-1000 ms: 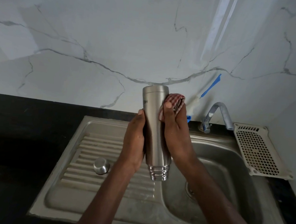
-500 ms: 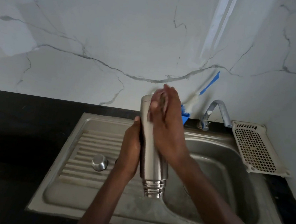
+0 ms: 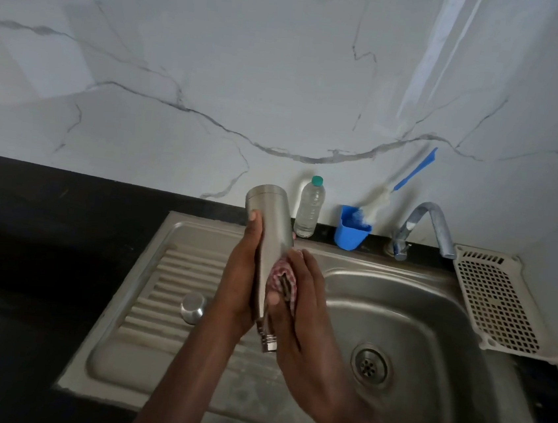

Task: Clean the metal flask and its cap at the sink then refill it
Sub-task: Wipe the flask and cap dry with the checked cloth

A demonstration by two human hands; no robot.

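The metal flask (image 3: 270,231) is held upside down over the sink's draining board, its threaded neck pointing down and its base up. My left hand (image 3: 239,283) grips its left side. My right hand (image 3: 298,313) holds a red-checked cloth (image 3: 281,277) pressed against the flask's lower right side, near the neck. The flask's round metal cap (image 3: 192,307) lies by itself on the ribbed draining board (image 3: 166,285), left of my hands.
The steel sink basin (image 3: 430,330) with its drain (image 3: 370,365) lies to the right. A tap (image 3: 428,223) stands behind it. A clear water bottle (image 3: 309,207), a blue cup (image 3: 351,229) with a bottle brush (image 3: 408,176), and a beige perforated tray (image 3: 498,303) sit around the sink. Black counter (image 3: 44,238) extends left.
My right hand has slid the cloth down the flask from its upper end to the part near the neck. The view has shifted, so the bottle and blue cup now show.
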